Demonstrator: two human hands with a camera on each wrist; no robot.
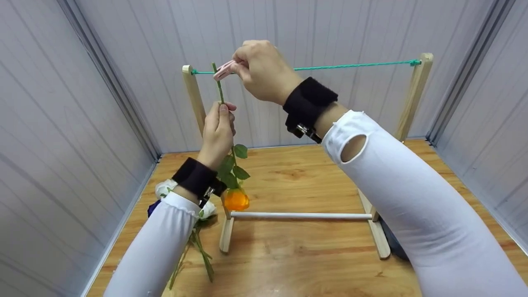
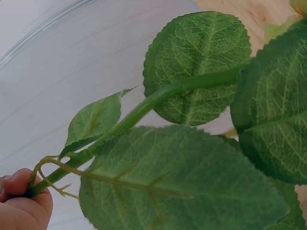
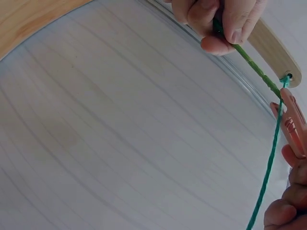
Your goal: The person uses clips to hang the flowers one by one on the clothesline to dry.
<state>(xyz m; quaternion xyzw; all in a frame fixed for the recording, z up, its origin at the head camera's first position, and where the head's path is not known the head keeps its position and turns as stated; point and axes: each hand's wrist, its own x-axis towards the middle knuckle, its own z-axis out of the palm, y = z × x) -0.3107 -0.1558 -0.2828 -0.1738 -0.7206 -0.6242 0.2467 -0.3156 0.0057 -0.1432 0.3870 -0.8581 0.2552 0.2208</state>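
An orange artificial rose (image 1: 237, 200) hangs head down, its green stem (image 1: 221, 91) running up past a green cord (image 1: 350, 66). My left hand (image 1: 218, 128) pinches that stem below the cord; in the left wrist view leaves (image 2: 196, 67) spread along it. My right hand (image 1: 264, 70) pinches a pink clothespin (image 1: 225, 70) at the cord's left part. The clothespin's tip meets the stem and the cord, as the right wrist view shows with the clothespin (image 3: 292, 122) at the right edge. Whether its tip is closed on both, I cannot tell.
The cord is tied between two wooden posts (image 1: 414, 95) of a stand with a white lower bar (image 1: 301, 215). White roses (image 1: 207, 209) and a dark purple flower (image 1: 152, 207) lie on the wooden table (image 1: 288, 255) at left. A dark object (image 1: 394, 241) sits behind the right foot.
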